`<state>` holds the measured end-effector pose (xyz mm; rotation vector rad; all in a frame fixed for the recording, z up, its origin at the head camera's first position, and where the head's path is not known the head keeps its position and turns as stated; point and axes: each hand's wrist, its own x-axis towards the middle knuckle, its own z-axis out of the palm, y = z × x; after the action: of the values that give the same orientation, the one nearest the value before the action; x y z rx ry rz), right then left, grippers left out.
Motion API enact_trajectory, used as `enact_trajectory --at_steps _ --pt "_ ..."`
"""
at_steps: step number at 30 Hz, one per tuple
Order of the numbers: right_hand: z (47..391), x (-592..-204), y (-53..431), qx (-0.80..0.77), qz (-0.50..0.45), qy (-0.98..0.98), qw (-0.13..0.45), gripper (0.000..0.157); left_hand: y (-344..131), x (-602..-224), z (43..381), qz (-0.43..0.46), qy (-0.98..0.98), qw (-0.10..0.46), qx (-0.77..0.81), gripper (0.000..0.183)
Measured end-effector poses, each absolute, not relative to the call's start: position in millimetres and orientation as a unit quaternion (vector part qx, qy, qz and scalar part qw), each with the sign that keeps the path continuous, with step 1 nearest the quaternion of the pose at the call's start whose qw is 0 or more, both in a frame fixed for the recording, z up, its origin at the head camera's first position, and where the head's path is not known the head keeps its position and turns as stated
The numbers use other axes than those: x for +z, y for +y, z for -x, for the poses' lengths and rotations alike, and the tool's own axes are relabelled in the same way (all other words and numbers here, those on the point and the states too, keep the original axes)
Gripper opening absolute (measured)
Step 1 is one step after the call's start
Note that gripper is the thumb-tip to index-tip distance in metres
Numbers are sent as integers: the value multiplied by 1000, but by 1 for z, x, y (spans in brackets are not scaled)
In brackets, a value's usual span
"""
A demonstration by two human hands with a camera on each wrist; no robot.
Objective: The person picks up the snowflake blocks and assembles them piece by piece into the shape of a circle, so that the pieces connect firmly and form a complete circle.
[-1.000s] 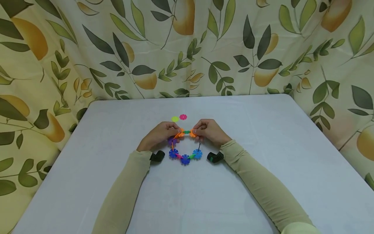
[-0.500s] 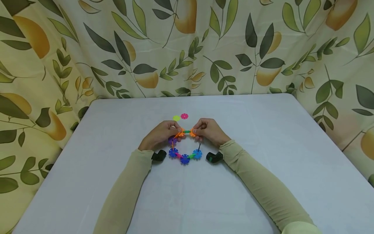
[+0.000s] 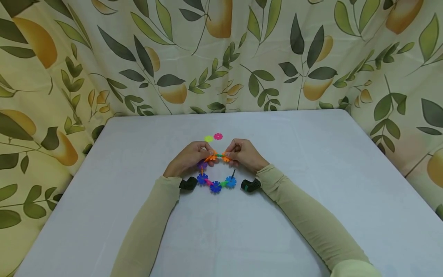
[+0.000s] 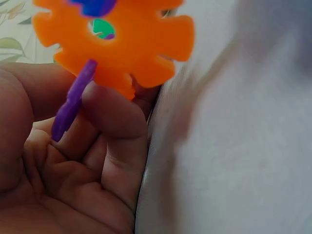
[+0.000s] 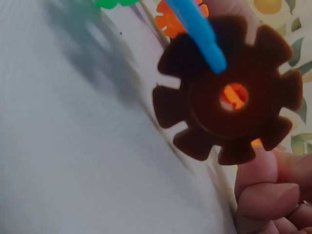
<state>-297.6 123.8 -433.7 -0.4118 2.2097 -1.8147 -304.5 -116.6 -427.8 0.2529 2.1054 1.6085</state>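
A ring-like chain of notched plastic snowflake discs is held up between both hands. My left hand (image 3: 192, 157) pinches the chain at its far left, by an orange disc (image 3: 213, 156). My right hand (image 3: 247, 156) pinches another orange disc (image 3: 226, 157); a green disc (image 3: 219, 156) joins the two. Down the left run a purple disc (image 3: 202, 165) and a dark blue disc (image 3: 202, 179). A second dark blue disc (image 3: 215, 187) hangs nearest me, with a light blue disc (image 3: 230, 182) right of it. In the right wrist view, a brown disc (image 5: 195, 107) partly hides the right fingers.
Two loose discs, one yellow (image 3: 209, 139) and one pink (image 3: 218, 136), lie beyond the hands on the white-covered table (image 3: 294, 154). A leaf-patterned curtain (image 3: 207, 77) hangs behind the table. A black device (image 3: 250, 186) sits at the right wrist, another at the left.
The right hand and the chain have shifted slightly left. Both hands keep their pinch, and the loose discs stay in place.
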Motion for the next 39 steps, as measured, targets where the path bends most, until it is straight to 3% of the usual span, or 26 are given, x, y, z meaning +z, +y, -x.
enact_trajectory --at_steps 6,14,22,31,39 --pt "298 -434 123 -633 142 751 119 2 -119 -427 306 -93 758 250 596 19" --pt "301 -434 127 -622 150 761 111 19 -128 -426 309 -146 742 276 593 25" --pt "303 -430 127 -605 186 765 121 25 -127 -424 308 -176 724 294 599 29" --pt "311 -427 120 -585 196 777 126 24 -136 -424 304 -158 767 267 562 22" --pt "331 -425 123 -566 147 801 127 26 -145 -420 300 -154 786 275 533 36"
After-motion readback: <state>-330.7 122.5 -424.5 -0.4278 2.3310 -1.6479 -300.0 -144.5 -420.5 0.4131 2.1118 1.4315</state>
